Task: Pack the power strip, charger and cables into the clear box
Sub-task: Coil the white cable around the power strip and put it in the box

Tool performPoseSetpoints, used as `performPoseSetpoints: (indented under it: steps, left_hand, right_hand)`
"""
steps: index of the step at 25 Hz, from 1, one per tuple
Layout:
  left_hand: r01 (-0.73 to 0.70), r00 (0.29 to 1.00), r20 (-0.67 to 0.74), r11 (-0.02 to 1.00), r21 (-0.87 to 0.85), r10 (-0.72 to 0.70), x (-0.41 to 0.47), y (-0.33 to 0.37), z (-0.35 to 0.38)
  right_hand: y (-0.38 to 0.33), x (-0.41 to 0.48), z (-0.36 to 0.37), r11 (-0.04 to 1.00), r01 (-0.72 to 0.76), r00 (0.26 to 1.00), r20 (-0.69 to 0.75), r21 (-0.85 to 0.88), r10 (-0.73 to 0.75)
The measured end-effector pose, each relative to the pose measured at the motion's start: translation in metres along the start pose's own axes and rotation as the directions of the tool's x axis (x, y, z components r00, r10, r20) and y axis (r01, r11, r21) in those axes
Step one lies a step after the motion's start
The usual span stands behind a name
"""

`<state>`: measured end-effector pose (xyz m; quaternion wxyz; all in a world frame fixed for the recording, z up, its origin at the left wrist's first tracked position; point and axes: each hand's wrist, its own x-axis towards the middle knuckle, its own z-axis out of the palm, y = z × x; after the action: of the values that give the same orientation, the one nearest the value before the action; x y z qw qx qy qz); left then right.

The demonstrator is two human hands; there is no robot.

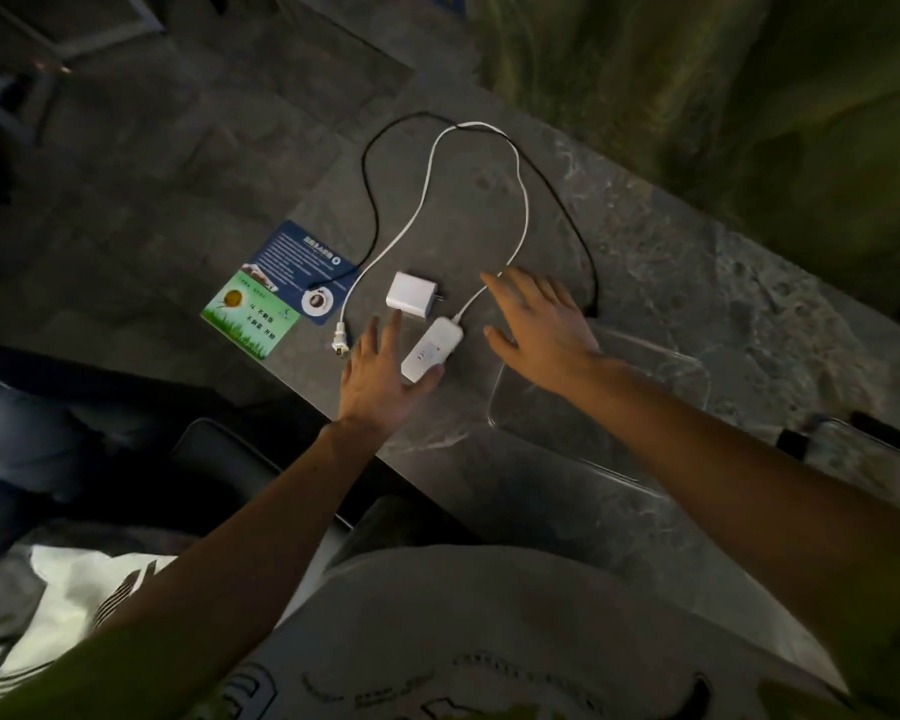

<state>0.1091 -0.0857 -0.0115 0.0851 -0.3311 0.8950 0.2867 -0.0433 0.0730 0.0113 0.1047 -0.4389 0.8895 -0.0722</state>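
A small white power strip (431,350) lies on the grey stone table (697,283). Its white cord (520,168) loops away and back to a plug (340,341). A white charger cube (411,294) sits just beyond the strip. A thin black cable (370,200) arcs around the white cord. The clear box (692,376) stands to the right, partly under my right forearm. My left hand (378,379) rests spread, thumb touching the strip's near end. My right hand (541,319) hovers spread, right of the strip, holding nothing.
A blue and green printed card (276,293) lies left of the charger near the table's edge. Dark clips (879,431) sit at the far right. A chair (219,454) stands below the table edge, and a white bag (74,595) lies at lower left.
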Motion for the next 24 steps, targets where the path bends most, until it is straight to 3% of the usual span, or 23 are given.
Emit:
performPoseSetpoints:
  steps: [6, 14, 19, 24]
  left_hand:
    - [0.059, 0.986, 0.163, 0.995, -0.077, -0.046, 0.041, -0.015, 0.024]
    - [0.043, 0.961, 0.275, 0.991, -0.126, -0.007, 0.068, -0.021, 0.039]
    - [-0.033, 0.95, 0.31, 0.997, -0.063, 0.051, 0.076, -0.026, 0.046]
    - [-0.02, 0.882, 0.468, 0.996, -0.091, 0.06, 0.097, -0.032, 0.029]
  right_hand:
    - [0.0, 0.04, 0.018, 0.997, -0.072, 0.989, 0.129, 0.014, 0.069]
    - [0.008, 0.095, 0.045, 0.991, -0.123, 0.913, 0.387, -0.044, 0.131]
    - [0.016, 0.1, 0.054, 0.991, -0.125, 0.9, 0.416, -0.048, 0.134]
    - [0.017, 0.103, 0.058, 0.989, -0.139, 0.909, 0.39, -0.044, 0.145]
